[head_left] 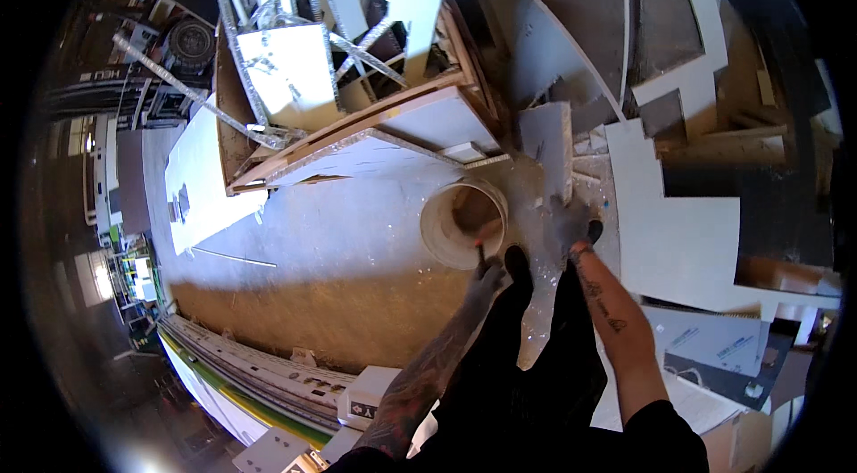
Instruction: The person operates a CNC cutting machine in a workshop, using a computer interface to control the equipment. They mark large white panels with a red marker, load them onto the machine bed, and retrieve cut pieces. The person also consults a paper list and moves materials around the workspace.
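My left hand (486,277), in a grey glove, is closed around a slim dark tool with a red-orange end (480,248). That tool points over the near rim of a whitish round bucket (429,225); its exact kind is too small to tell. Brownish material (471,209) shows inside the bucket. My right hand (569,225), also gloved, is closed at the near end of a narrow grey board (546,150) with a pale chipboard edge. The fingers on the board are partly hidden. My shoes are just below both hands.
A wooden crate (357,120) heaped with board offcuts and silvery strips stands beyond the bucket. Stacked panels (674,214) line the right side. At lower left lies a long machine bed (259,366) with a green edge. A thin strip (234,257) lies on the dusty floor.
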Available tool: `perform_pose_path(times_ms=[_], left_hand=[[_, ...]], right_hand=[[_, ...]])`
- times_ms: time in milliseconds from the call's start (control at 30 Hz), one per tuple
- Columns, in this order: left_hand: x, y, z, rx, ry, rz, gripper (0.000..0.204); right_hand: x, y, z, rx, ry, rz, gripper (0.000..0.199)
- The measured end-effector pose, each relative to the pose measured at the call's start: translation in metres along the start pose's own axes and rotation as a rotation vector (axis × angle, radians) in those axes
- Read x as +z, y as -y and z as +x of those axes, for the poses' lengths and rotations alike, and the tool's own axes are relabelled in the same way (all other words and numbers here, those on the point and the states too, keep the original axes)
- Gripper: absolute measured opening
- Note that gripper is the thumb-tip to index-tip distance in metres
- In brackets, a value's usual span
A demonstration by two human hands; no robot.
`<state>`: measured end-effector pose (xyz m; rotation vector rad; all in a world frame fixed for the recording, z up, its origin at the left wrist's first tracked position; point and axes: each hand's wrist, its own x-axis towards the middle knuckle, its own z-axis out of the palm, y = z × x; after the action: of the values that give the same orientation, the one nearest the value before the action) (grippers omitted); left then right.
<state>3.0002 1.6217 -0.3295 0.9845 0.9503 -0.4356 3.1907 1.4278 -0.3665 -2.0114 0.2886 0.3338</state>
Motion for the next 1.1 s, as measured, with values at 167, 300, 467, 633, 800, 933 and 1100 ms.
perform_pose_path(times_ms=[167,300,467,633,800,933,1100], left_hand=[[-0.057,0.019,-0.081,-0.038,-0.259,-0.056,0.035],[-0.075,0.048,-0.127,-0.013,-0.357,-0.125,0.037],[-0.064,0.083,-0.149,-0.014,-0.351,-0.203,0.036],[-0.018,0.116,-0.157,-0.022,-0.383,-0.078,0.039],[0.018,0.114,-0.161,-0.036,-0.351,-0.111,0.038],[0.032,0.119,-0.157,-0.029,-0.358,-0.166,0.038],[0.035,0.114,-0.159,-0.076,-0.390,-0.115,0.039]], right_hand=[[-0.020,0.078,0.098,-0.364,-0.136,-0.421,0.035],[0.004,0.106,0.225,-0.573,0.072,-0.576,0.043],[0.045,0.096,0.294,-0.608,0.188,-0.570,0.045],[0.076,0.194,0.283,-0.399,0.191,-0.457,0.034],[0.035,0.221,0.349,-0.425,0.289,-0.361,0.029],[0.012,0.245,0.354,-0.555,0.148,-0.625,0.039],[-0.010,0.190,0.388,-0.384,0.046,-0.838,0.077]])
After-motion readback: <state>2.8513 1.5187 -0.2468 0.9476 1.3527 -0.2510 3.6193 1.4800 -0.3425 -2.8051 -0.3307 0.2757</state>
